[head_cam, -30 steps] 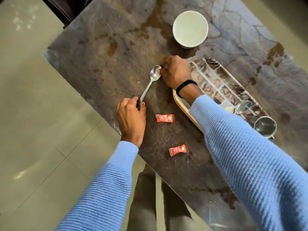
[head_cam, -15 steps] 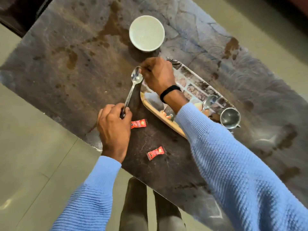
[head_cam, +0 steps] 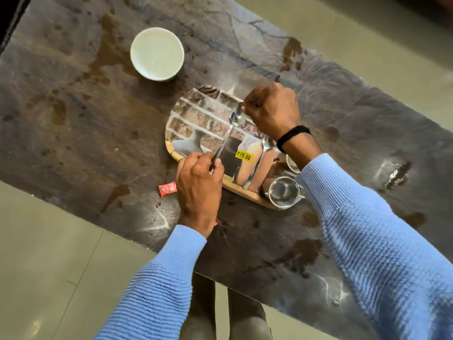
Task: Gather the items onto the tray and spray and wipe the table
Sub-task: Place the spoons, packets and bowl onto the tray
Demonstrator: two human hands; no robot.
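Observation:
A steel spoon (head_cam: 229, 132) hangs over the mirror-like tray (head_cam: 188, 114). My left hand (head_cam: 199, 185) pinches its handle end at the tray's near rim, and my right hand (head_cam: 272, 110) pinches its bowl end. On the tray lie a second spoon (head_cam: 259, 160) and a steel cup (head_cam: 283, 191) at its right end. A white bowl (head_cam: 157, 57) stands on the table beyond the tray. One red sachet (head_cam: 168, 188) lies left of my left hand. Another sachet (head_cam: 215, 223) peeks out from under my left wrist.
The dark stone table (head_cam: 85, 133) carries brown stains and dried splashes. Its near edge runs diagonally above the pale tiled floor (head_cam: 49, 266). My legs show below the edge. A yellow price sticker (head_cam: 244, 156) sits on the tray.
Both hands have carried the spoon rightward from the bare table to above the tray. The camera has shifted, so the bowl now appears farther left.

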